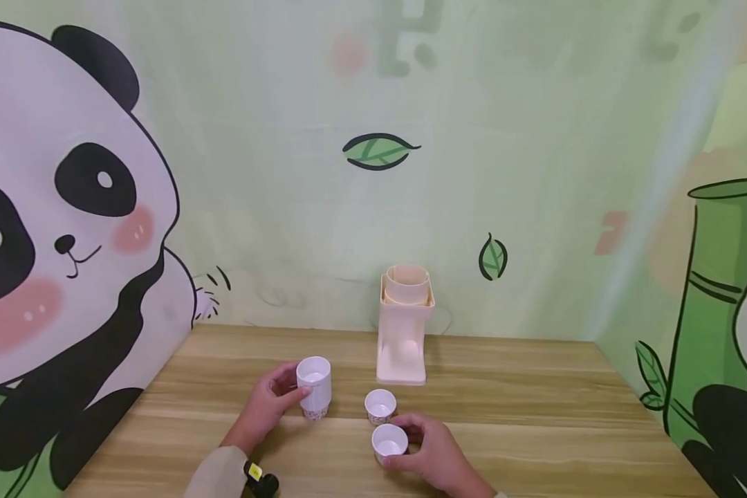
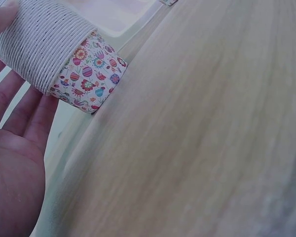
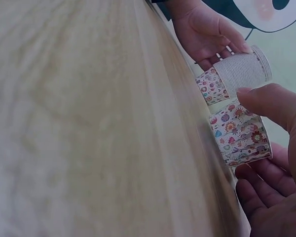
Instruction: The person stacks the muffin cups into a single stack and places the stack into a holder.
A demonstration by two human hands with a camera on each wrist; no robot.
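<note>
My left hand holds a tall stack of nested paper cups upright at the left, thumb on the near side and fingers behind. In the left wrist view the stack shows many close white rims above a colourful floral print on its lowest cup. My right hand pinches a single floral paper cup between thumb and fingers, its white inside facing up. Just beyond it stands another small paper cup with the same print. The right wrist view shows the pinched cup overlapping the stack's lower end.
At the back of the wooden table stands a pale pink holder with a round cream-coloured tube at its top. A cloth backdrop printed with pandas, leaves and bamboo rises behind the table.
</note>
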